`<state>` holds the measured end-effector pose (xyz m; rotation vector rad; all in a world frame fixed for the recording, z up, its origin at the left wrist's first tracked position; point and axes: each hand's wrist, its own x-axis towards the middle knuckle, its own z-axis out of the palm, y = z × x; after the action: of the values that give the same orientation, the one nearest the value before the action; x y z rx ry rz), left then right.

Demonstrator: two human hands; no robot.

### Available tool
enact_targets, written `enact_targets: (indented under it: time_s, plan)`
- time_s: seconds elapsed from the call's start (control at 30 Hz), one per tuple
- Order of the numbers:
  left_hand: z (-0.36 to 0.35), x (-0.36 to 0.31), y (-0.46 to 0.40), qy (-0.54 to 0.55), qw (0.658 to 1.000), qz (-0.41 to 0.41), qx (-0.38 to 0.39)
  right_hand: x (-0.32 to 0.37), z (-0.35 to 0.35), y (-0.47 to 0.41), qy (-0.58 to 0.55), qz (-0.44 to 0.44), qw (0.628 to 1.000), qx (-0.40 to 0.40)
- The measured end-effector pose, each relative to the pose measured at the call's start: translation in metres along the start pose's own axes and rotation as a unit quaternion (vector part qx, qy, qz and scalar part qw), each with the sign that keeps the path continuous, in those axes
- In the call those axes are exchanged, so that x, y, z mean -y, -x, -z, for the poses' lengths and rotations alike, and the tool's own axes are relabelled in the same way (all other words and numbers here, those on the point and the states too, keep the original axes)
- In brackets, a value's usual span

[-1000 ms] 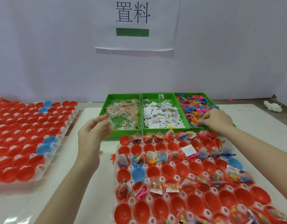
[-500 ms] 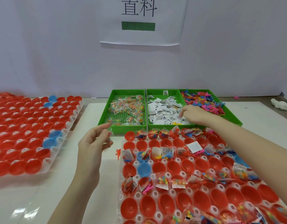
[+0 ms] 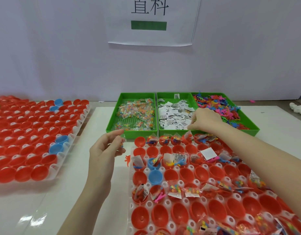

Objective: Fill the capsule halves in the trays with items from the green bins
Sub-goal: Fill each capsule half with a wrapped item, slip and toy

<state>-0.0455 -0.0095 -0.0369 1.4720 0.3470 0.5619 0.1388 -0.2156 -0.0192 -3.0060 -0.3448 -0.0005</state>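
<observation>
**Head view: near tray partly filled, far tray untouched**

Head camera looks down on a white worktop [image 3: 102,209] with three green bins side by side at the back. The left bin [image 3: 112,123] holds clear bead packets, the middle bin [image 3: 160,133] white paper slips, the right bin [image 3: 253,128] small coloured figures.

Two trays of capsule halves are in view. The near tray [image 3: 147,203] is roughly half done, by my reading: its back row and two rows further forward carry packets, slips and figures, while many red cups between and in front sit bare. Two blue halves show in it, the rest red. The left tray [image 3: 71,141] looks wholly unfilled; I count four blue halves there among the red. Its far corner is cut off by the frame edge, so a full cup count is not possible.

The right hand [image 3: 205,122] reaches over the front of the middle bin, fingers curled down into the slips; what the grip has taken I cannot tell. The left hand [image 3: 106,150] hovers between the left bin and the near tray, fingertips pinching a bead packet [image 3: 121,141].
</observation>
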Motion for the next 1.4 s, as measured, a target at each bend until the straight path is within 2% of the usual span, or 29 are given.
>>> enact_targets:
  time_s: [0.13,0.3,0.37,0.53,0.63,0.7,0.77,0.93,1.07,1.17,1.33,1.4]
  plan:
    - [0.0,0.001,0.0,0.002,1.0,0.003,0.003,-0.003,0.0,-0.001,-0.03,-0.003,0.999,-0.033]
    - [-0.001,0.002,0.001,-0.001,1.0,0.004,0.001,-0.005,0.006,-0.005,-0.156,-0.001,0.983,-0.098]
    - [-0.001,0.003,0.002,-0.014,1.0,-0.004,0.004,-0.002,0.011,-0.001,-0.214,-0.002,0.972,-0.099]
    - [-0.007,-0.006,0.011,0.025,0.999,0.012,0.046,0.019,0.033,0.034,-0.41,0.024,0.911,-0.023]
    - [-0.019,-0.019,0.024,0.079,0.99,0.057,0.098,0.039,0.051,0.078,-0.464,0.065,0.882,0.046]
    - [-0.025,-0.029,0.033,0.1,0.983,0.081,0.129,0.049,0.056,0.108,-0.483,0.106,0.866,0.068]
    - [-0.029,-0.039,0.043,0.124,0.973,0.097,0.167,0.055,0.058,0.135,-0.496,0.142,0.855,0.058]
    - [-0.028,-0.052,0.077,0.175,0.947,0.131,0.235,0.051,0.049,0.17,-0.436,0.19,0.878,-0.048]
    - [-0.025,-0.051,0.099,0.136,0.962,0.083,0.22,0.048,0.043,0.191,-0.465,0.202,0.86,-0.056]
    - [-0.025,-0.051,0.105,0.138,0.966,0.079,0.206,0.046,0.044,0.199,-0.488,0.198,0.849,-0.041]
    - [-0.023,-0.052,0.108,0.146,0.967,0.076,0.193,0.048,0.049,0.203,-0.479,0.208,0.853,-0.015]
    - [-0.021,-0.051,0.107,0.146,0.969,0.076,0.185,0.044,0.05,0.182,-0.501,0.131,0.855,0.014]
